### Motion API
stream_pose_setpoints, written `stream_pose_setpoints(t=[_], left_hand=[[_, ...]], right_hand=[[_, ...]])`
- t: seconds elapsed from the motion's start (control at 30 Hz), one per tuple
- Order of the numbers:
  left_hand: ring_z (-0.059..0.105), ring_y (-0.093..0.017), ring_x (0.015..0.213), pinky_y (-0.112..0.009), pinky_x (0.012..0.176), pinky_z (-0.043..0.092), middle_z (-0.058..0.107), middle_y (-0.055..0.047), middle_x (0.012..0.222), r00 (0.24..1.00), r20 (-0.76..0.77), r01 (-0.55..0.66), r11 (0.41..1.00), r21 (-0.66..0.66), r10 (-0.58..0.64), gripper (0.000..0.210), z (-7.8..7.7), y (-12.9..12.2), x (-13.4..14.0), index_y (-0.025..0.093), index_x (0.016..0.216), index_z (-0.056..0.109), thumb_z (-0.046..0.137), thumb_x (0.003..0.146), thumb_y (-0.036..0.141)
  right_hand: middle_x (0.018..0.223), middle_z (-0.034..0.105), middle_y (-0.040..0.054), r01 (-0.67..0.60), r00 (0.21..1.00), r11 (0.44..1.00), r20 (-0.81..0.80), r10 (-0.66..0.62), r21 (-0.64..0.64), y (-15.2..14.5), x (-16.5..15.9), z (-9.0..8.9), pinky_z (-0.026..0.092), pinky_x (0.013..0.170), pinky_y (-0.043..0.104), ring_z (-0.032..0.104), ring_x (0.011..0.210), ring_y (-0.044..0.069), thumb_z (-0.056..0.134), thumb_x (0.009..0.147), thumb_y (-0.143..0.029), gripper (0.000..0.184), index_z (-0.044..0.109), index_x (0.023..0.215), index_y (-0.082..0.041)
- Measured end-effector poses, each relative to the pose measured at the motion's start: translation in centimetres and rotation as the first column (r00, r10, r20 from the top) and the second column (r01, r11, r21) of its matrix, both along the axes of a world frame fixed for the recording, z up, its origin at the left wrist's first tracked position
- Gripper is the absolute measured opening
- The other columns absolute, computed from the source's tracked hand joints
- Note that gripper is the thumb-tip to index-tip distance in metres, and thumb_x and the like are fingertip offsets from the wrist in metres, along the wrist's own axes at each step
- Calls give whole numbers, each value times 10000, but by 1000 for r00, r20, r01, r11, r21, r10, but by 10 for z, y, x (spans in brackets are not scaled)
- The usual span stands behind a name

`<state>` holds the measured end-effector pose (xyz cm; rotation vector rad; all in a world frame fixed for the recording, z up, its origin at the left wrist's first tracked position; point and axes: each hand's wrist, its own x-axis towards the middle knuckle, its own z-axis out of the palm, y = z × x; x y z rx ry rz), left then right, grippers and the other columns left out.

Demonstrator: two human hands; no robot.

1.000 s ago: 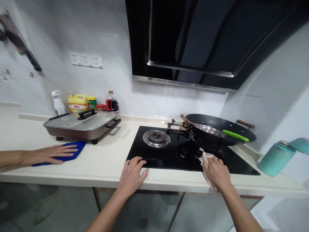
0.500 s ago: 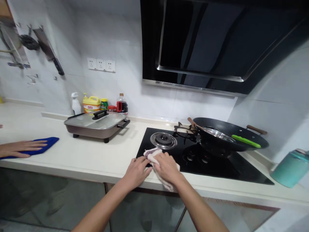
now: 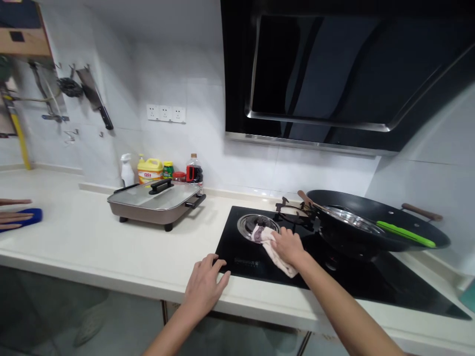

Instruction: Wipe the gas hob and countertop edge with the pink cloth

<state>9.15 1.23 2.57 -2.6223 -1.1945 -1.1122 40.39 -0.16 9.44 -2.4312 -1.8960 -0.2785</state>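
A pale cloth [image 3: 276, 254] with a purple patch lies on the black glass cooktop [image 3: 243, 254], one end against the left burner [image 3: 250, 226]. My right hand [image 3: 288, 245] is closed on the cloth, pressing it to the glass; its fingertips are partly hidden. Resting at the cooktop's front left corner is my left hand [image 3: 206, 282], fingers spread, holding nothing. To the right a black wok [image 3: 374, 240] stands over the other burner, with a metal bowl or strainer [image 3: 351, 217] and a green-handled utensil [image 3: 406, 233] in it.
Left of the cooktop stands a lidded electric pan [image 3: 148, 210], with bottles [image 3: 150, 170] behind it. A range hood [image 3: 311, 74] overhangs the cooktop. At far left, another person's hands [image 3: 13, 217] are by a blue cloth [image 3: 31, 217]. A cleaver [image 3: 94, 96] hangs on the wall.
My right hand has moved the cloth right and further onto the cooktop, up to the burner. My left hand has come away from the cloth. The other person's blue cloth has shifted left.
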Motion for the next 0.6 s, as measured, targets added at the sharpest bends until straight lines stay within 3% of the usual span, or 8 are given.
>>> stream_pose_setpoints(t=[0.13,0.3,0.43,0.6], left_hand=[[672,-274,1069,-453,938,545,679,-85,1195,1000,15,-10,1000,7,9,191,2,-3,0,251,1096,718,587,973,316],[675,-271,1047,-455,928,556,683,-82,1181,999,38,-1,1000,-12,1,178,3,-2,-1,251,1087,711,594,964,303],[669,-268,1044,-452,925,549,681,-85,1185,999,45,7,999,-34,-5,175,3,0,-1,243,1084,705,583,972,301],[678,-273,1063,-449,931,529,689,-80,1177,997,73,-7,1000,-29,9,171,2,1,2,238,1070,710,585,973,302]], right_hand=[[1353,560,156,108,994,992,-25,-110,-60,18,41,-1,448,939,462,604,1195,313,363,1037,-514,480,581,1406,-299],[1367,566,174,234,967,967,-83,-243,-97,35,86,1,449,968,462,637,1217,324,332,1041,-500,506,560,1430,-269],[1427,538,247,359,917,925,-136,-374,-123,20,126,2,447,980,480,641,1236,356,296,1045,-502,570,509,1488,-213],[1469,544,204,357,898,920,-211,-386,-161,-9,147,-3,454,988,439,642,1246,310,249,1042,-606,645,359,1593,-289]])
